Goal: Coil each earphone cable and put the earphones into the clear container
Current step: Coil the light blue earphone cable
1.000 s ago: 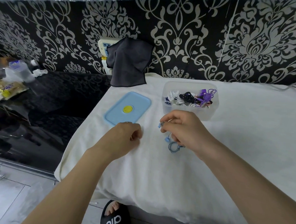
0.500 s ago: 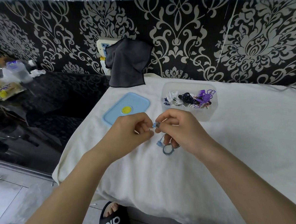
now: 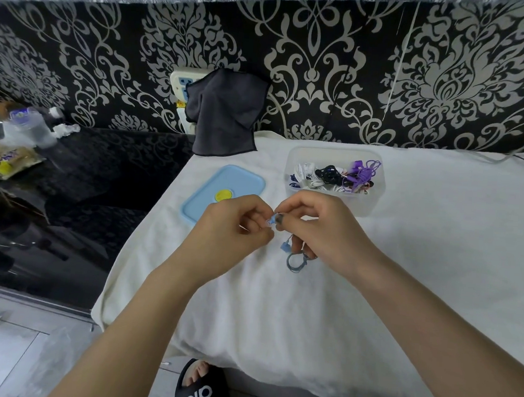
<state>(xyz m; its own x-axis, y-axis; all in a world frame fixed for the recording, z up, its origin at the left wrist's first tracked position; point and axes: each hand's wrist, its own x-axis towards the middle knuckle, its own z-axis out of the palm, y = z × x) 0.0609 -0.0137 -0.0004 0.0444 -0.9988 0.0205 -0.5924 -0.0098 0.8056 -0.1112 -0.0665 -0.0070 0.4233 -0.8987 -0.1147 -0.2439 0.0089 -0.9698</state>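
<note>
Blue earphones (image 3: 294,256) held above the white cloth (image 3: 276,323), coil dangling under right hand (image 3: 320,230), small end piece pinched between fingertips of left hand (image 3: 237,227) and right. Coiling step seemingly near its finish, loose end perhaps being tucked. Next: carry the bundle, kept tight, to the clear container (image 3: 331,203) just beyond, already holding several coiled sets.
</note>
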